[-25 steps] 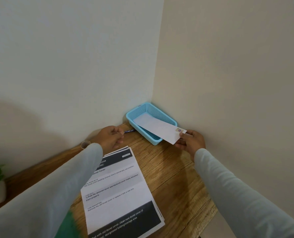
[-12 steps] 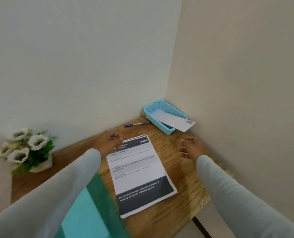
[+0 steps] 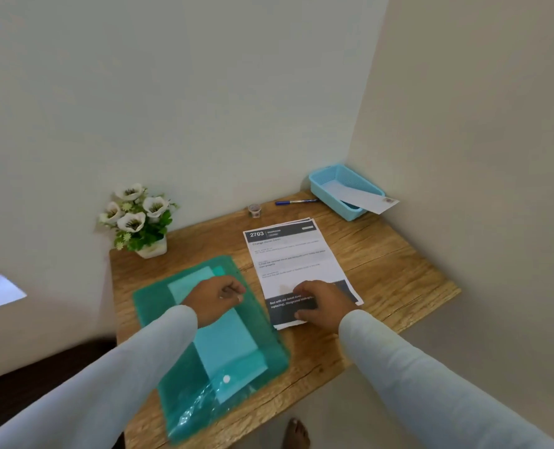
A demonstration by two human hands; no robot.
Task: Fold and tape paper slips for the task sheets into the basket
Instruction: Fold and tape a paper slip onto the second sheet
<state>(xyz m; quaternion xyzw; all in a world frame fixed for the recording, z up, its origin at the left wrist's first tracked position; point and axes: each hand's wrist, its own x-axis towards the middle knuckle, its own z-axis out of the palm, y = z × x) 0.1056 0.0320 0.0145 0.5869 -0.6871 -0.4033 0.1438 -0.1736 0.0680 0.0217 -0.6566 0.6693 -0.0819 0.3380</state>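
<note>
A stack of printed task sheets [image 3: 293,260] lies on the wooden table [image 3: 399,273]. My right hand [image 3: 321,304] rests on the dark lower band of the top sheet, fingers bent over its near edge. My left hand [image 3: 215,298] hovers over a green plastic folder [image 3: 159,306], its fingers loosely curled and holding nothing. A folded, taped white slip [image 3: 363,198] lies slanted in the blue basket [image 3: 326,176] in the far right corner, its taped end sticking out over the rim. A small roll of tape [image 3: 255,209] and a blue pen [image 3: 293,201] lie near the back wall.
A white pot of artificial flowers [image 3: 138,218] stands at the table's back left. Walls close in the table at the back and on the right. A bare foot [image 3: 296,432] shows on the floor below the table's front edge.
My right hand let go of the slip, which now stays in the basket, and came back onto the task sheets. My left hand pulled back from the pen to above the green folder. The view tilted down.
</note>
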